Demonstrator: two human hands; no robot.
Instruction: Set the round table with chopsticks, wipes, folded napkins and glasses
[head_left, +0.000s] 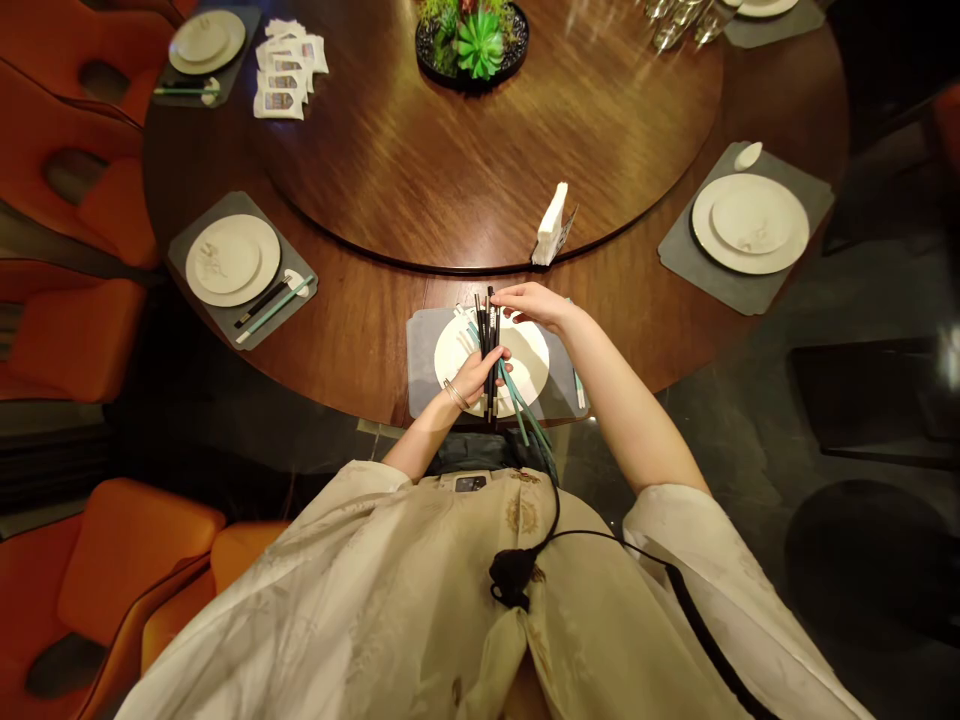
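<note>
My left hand [478, 377], with bracelets at the wrist, is wrapped round a bundle of several black chopsticks [490, 335] and teal chopsticks [519, 408]. The black ones stand close together, while the teal ones fan out at a slant toward my body. At the upper ends of the black chopsticks, my right hand [532, 303] has its fingers stretched out, with the fingertips at or touching them. Both hands are above a white plate [536, 365] on a grey placemat [422, 350]. Light-coloured chopstick ends [579, 390] show at the placemat's right side.
A napkin holder [553, 225] stands at the edge of the round turntable [450, 190]. Place settings with plates [262, 255] lie to the left and right [799, 225]. Farther back are white packets [281, 90], a succulent planter [480, 50] and glasses [675, 20]. Orange chairs [142, 550] stand at left.
</note>
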